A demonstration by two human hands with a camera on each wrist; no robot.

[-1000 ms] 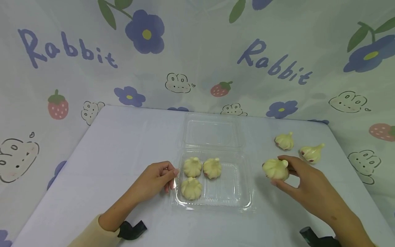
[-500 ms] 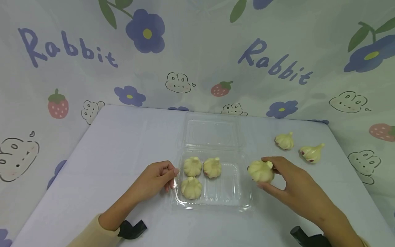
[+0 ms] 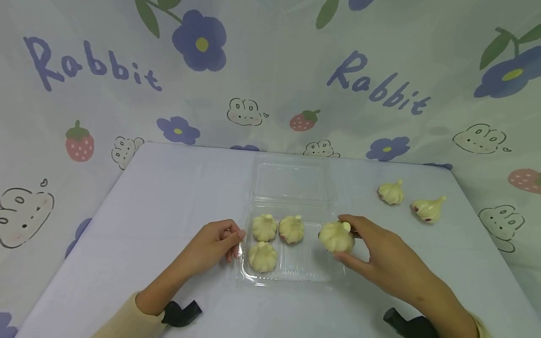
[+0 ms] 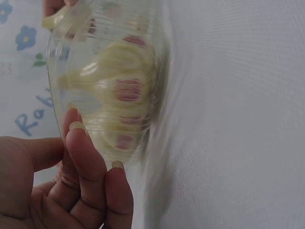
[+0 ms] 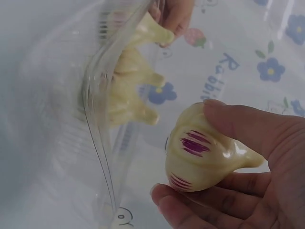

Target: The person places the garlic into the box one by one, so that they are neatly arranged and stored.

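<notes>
My right hand (image 3: pixel 380 253) holds a garlic bulb (image 3: pixel 336 237) between thumb and fingers, over the right part of a clear plastic clamshell box (image 3: pixel 296 279). Purple streaks mark this bulb's side in the right wrist view. Inside the box's left half sit three more bulbs: a back-left garlic bulb (image 3: pixel 264 227), a garlic bulb beside it (image 3: pixel 291 229) and a front-left garlic bulb (image 3: pixel 262 257). At the box's left edge, my left hand (image 3: pixel 217 244) grips the rim, its fingertips (image 4: pixel 82 138) against the clear wall in the left wrist view.
The box's lid (image 3: pixel 291 180) lies folded back behind it. Two loose garlic bulbs, one upright bulb (image 3: pixel 390 193) and one tilted bulb (image 3: pixel 428 209), rest at the back right of the white-covered table (image 3: pixel 181 188). A printed curtain (image 3: pixel 270 70) hangs behind.
My right hand has carried the held garlic bulb leftward, from beside the box to over its right part. The left hand has kept its place at the box's left edge.
</notes>
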